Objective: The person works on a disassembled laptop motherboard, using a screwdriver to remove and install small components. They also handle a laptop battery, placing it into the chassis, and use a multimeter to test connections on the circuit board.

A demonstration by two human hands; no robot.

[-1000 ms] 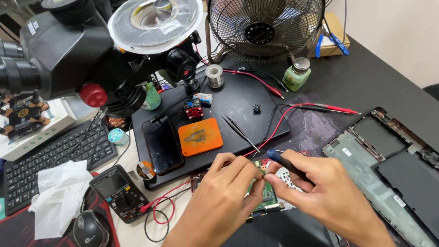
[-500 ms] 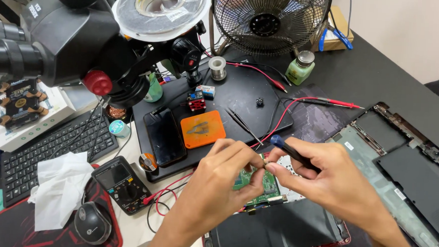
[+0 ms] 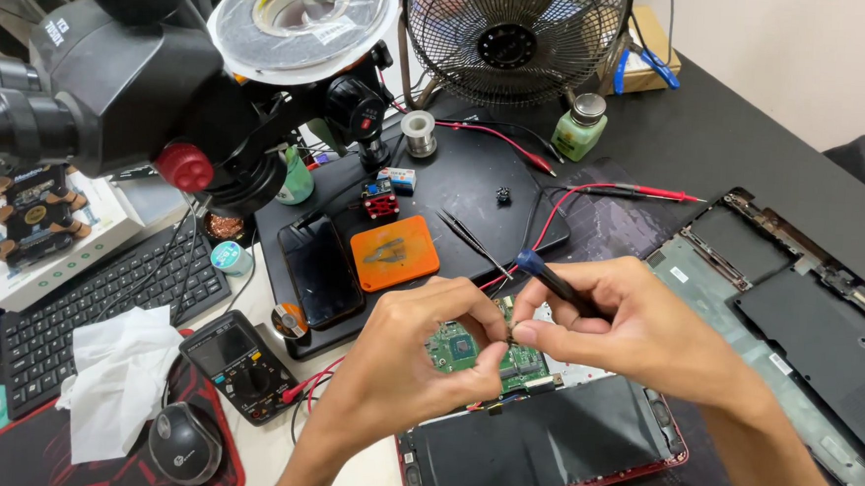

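Pinching something tiny (too small to tell) between both hands, your left hand (image 3: 417, 356) and right hand (image 3: 635, 328) meet over the green circuit board (image 3: 466, 351); steady your wrists, with the blue-handled tool (image 3: 549, 276) tucked in your right fingers.

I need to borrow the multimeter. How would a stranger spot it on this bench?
Start at the black keyboard on the left. Just right of its lower corner, beside the crumpled white tissue, lies the multimeter: black, with a grey screen, a round dial and red leads.
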